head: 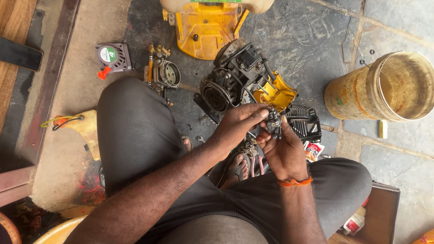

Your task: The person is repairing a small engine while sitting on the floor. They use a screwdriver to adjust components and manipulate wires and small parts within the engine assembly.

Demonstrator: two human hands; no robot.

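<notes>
A small dark metal part [274, 124] sits between both hands, above my knees. My left hand [237, 124] pinches its top with thumb and fingers. My right hand [281, 151], with an orange thread band at the wrist, cups the part from below. Just beyond the hands lies a black small engine [233, 77] with a yellow housing piece [276, 92] and a black finned cover [305, 122].
A carburettor-like metal piece [162, 72] and a grey square cover [113, 56] lie on the stone floor at left. A yellow machine body [205, 27] is at the top. A worn yellow bucket [384, 86] stands at right. A dark phone [18, 53] rests on wood, far left.
</notes>
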